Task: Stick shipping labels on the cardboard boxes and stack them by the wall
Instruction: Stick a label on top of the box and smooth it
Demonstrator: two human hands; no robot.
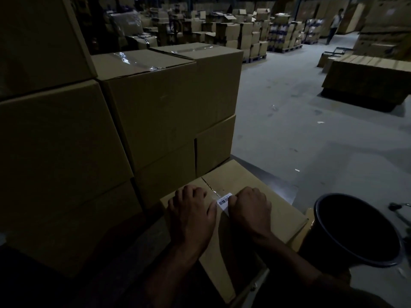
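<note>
Left hand (191, 215) and right hand (250, 211), fingers curled, pinch a barcode label (224, 200) between them over the top of a cardboard box (278, 210). Stacked boxes (155, 103) stand to the left; a black bucket (355, 230) sits right.

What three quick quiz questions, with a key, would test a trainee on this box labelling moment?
1. True or false: the label lies on the box top, between both hands.
2. What stands right of the box: A a black bucket, B a trolley, C a chair?
3. Fill in: the stacked boxes stand to the box's ____.

Key: 1 true; 2 A; 3 left. The left hand and right hand touch the label's edges.
</note>
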